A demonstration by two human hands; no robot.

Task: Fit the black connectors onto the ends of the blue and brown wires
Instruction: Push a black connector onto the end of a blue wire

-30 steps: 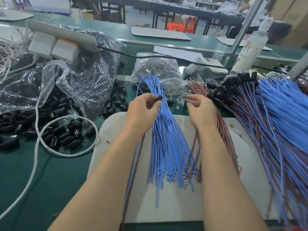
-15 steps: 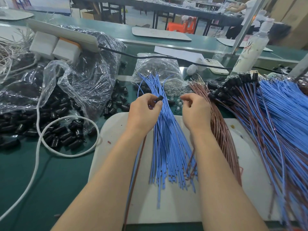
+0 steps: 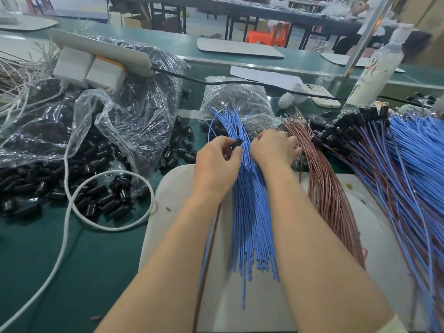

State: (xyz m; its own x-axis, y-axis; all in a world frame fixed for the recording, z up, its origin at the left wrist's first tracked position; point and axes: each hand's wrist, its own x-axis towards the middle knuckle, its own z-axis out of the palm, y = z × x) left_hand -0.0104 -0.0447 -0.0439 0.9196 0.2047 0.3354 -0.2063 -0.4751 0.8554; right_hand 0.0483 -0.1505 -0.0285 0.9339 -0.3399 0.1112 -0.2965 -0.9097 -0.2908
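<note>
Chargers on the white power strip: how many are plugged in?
2. A white charger sits toward the left end of the strip; a second charger, with an orange edge, sits just right of it. The strip's far side is hidden, so there may be more.

Black connector (image 3: 238,142) over blue wires (image 3: 249,224) beside brown wires (image 3: 329,200).

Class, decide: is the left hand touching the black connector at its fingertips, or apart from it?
Touching. The head view shows the left hand pinching the black connector between thumb and fingers.
</note>
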